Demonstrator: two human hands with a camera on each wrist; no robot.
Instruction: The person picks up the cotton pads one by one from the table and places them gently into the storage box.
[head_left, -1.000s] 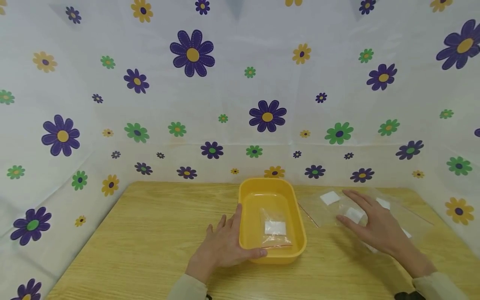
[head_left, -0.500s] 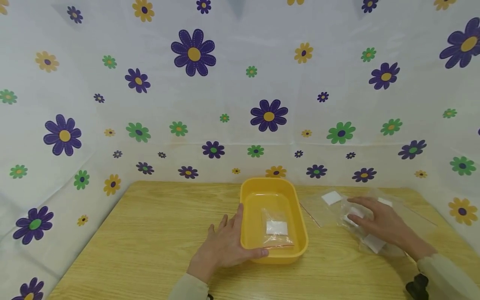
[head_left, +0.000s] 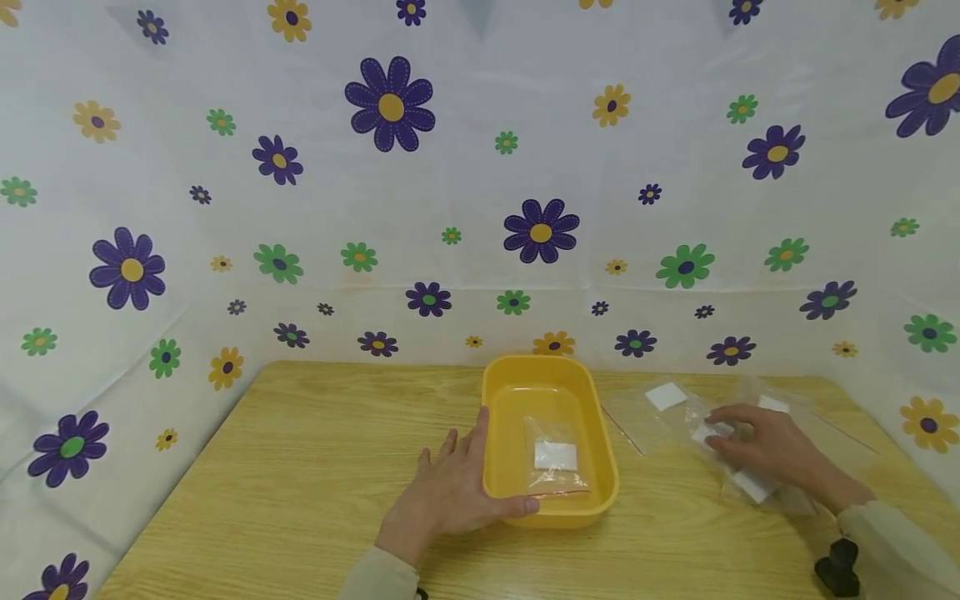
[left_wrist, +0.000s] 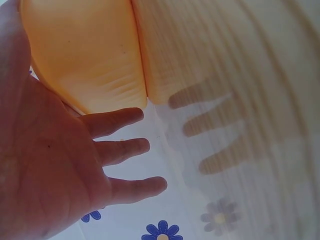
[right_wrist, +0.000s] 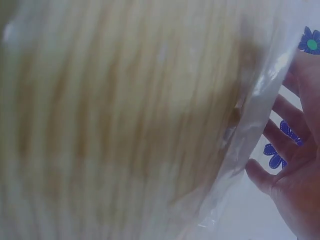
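A yellow plastic tray [head_left: 606,467] stands on the table, with a clear zip bag [head_left: 557,479] holding a white packet inside it. My left hand [head_left: 448,492] rests against its left side, thumb over the near rim, the other fingers straight and spread; the left wrist view shows these fingers apart from the wall. On the right, my right hand [head_left: 772,446] pinches another clear zip bag [head_left: 699,423] by its white packet, between curled fingers and thumb. The bag's plastic edge [right_wrist: 255,105] rises beside the fingers in the right wrist view; the exact contact is hard to see.
Several more zip bags lie overlapped around the right hand: one with a white packet [head_left: 666,396] behind it, one packet [head_left: 753,485] below it, another [head_left: 773,403] beyond. A flowered white curtain [head_left: 442,192] encloses the wooden table [head_left: 322,450].
My right hand has shifted right and lower, its fingers and thumb closing in on a bag. The bags beneath have been shifted and bunched. The left hand and tray stay put.
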